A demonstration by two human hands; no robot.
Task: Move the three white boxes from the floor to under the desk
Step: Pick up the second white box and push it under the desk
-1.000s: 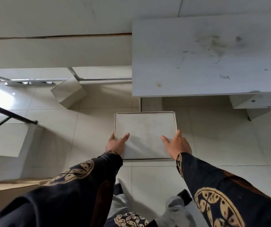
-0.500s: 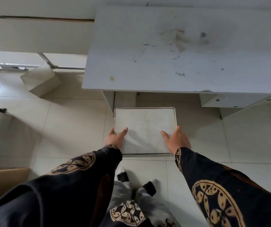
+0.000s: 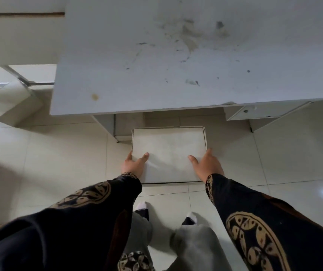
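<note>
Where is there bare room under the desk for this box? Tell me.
Bare floor shows under the desk between the left leg panel and the right drawer unit, straight ahead of the white box. The left hand and right hand hold it. Tightest beside the leg panel.

open floor (image 3: 235,149) runs under the counter (image 3: 156,75) ahead; its left panel (image 3: 108,124) and right drawer unit (image 3: 254,114) narrow the gap.
</note>
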